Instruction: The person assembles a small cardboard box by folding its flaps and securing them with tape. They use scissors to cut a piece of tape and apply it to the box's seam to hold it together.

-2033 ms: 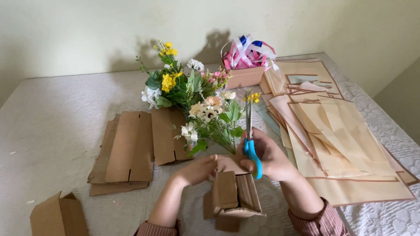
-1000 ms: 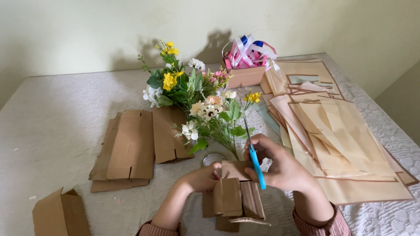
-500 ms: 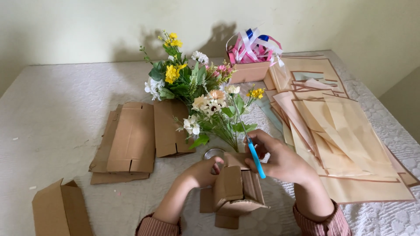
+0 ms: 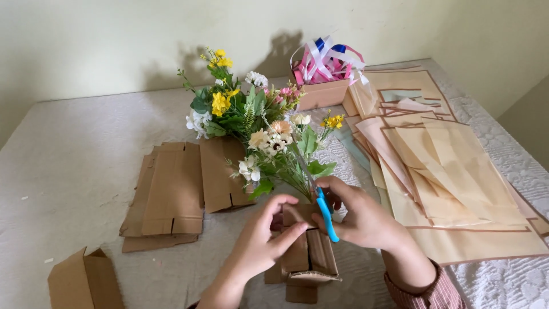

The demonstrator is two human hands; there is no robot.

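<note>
Flower stems (image 4: 297,171) between left hand (image 4: 266,240), right hand (image 4: 360,220) gripping scissors (image 4: 326,214)

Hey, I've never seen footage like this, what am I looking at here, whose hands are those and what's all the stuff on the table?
No machine here: this is one picture from a camera worn on a person's head, looking down at their own two bare hands. The right hand holds blue-handled scissors, blades pointing up into a bunch of mixed flowers. The left hand grips the top of a small brown cardboard box that the flower stems go into. They work over a pale textured cloth. On it lie flattened cardboard boxes, a folded one at the near left corner, a spread of tan paper sheets on the right, and a box of pink, white and blue ribbons by the wall.
</note>
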